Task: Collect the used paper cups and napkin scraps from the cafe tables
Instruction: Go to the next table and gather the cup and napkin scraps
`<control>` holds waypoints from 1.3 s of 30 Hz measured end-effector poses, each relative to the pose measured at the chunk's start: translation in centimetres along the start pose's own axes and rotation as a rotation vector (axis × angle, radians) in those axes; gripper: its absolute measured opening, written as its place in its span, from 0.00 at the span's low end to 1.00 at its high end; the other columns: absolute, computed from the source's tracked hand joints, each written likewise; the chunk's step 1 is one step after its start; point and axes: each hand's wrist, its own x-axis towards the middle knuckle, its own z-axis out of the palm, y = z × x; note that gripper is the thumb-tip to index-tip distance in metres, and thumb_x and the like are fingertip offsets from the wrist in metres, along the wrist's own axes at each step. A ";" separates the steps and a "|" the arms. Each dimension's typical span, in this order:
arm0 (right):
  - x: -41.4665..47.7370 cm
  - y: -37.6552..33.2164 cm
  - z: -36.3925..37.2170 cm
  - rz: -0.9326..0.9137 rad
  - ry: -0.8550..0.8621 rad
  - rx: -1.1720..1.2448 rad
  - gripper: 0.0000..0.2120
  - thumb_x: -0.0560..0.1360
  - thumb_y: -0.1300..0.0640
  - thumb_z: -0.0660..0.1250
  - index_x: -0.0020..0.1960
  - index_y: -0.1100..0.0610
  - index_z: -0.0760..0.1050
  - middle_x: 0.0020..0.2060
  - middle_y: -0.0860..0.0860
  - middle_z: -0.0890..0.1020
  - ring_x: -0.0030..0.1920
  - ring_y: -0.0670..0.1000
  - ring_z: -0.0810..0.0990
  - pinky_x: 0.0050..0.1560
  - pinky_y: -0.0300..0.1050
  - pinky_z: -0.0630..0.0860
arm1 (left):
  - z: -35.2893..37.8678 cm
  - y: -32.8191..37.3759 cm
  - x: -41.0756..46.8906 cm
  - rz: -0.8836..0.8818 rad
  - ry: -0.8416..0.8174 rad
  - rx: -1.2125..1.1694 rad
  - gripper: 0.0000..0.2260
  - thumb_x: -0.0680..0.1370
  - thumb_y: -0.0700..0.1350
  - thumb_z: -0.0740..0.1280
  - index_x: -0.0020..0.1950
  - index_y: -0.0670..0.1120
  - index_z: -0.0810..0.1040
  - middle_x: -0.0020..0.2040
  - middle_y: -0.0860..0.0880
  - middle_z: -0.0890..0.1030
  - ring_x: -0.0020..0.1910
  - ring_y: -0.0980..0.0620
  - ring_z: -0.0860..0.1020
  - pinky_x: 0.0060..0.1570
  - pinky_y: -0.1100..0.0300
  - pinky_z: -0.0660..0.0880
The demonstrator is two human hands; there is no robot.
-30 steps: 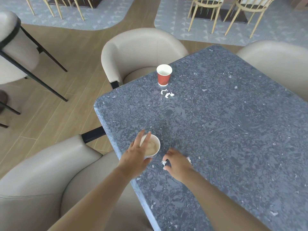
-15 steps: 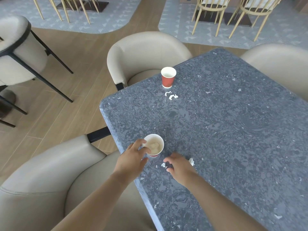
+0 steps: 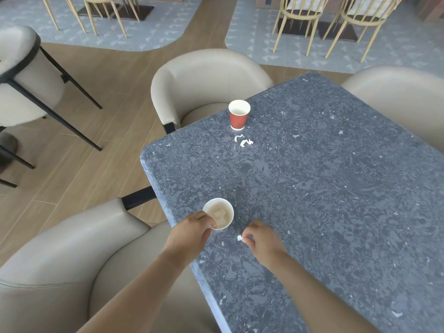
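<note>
Where L hand hovered, now grips cup

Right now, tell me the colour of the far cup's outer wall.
The far cup is red with a white rim; head view.

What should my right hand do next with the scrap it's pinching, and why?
Probably lift the napkin scrap and drop it into the near cup. The right hand pinches it, the left hand grips that cup just beside it, and crumpled paper lies inside.
</note>
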 end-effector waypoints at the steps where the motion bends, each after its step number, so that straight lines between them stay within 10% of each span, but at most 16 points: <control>1: 0.0 -0.1 -0.9 0.000 0.052 0.022 0.04 0.76 0.59 0.64 0.44 0.55 0.77 0.47 0.49 0.76 0.39 0.45 0.74 0.36 0.31 0.64 | 0.0 0.0 0.0 0.004 0.000 0.005 0.06 0.77 0.43 0.64 0.53 0.49 0.78 0.54 0.53 0.78 0.55 0.51 0.76 0.41 0.59 0.72; 7: 1.0 -2.9 -6.5 -0.095 0.327 0.141 0.03 0.73 0.56 0.69 0.44 0.56 0.78 0.43 0.48 0.76 0.38 0.45 0.74 0.39 0.38 0.71 | 0.1 1.1 0.5 0.029 -0.019 -0.014 0.07 0.77 0.42 0.64 0.54 0.47 0.78 0.55 0.52 0.78 0.55 0.50 0.75 0.46 0.57 0.74; 31: -2.1 3.0 -2.5 0.200 -0.091 -0.014 0.12 0.73 0.60 0.69 0.56 0.52 0.75 0.56 0.48 0.73 0.54 0.49 0.74 0.51 0.39 0.71 | 0.7 1.6 0.0 0.025 -0.048 -0.005 0.07 0.78 0.45 0.63 0.54 0.50 0.77 0.55 0.55 0.78 0.55 0.52 0.75 0.44 0.57 0.75; 39: -1.0 -2.7 -7.4 -0.081 0.318 0.241 0.09 0.70 0.61 0.71 0.49 0.54 0.77 0.47 0.48 0.76 0.44 0.47 0.77 0.46 0.42 0.78 | 0.2 2.0 -0.3 0.048 -0.063 0.003 0.09 0.78 0.45 0.62 0.55 0.50 0.77 0.56 0.56 0.77 0.57 0.53 0.74 0.48 0.58 0.74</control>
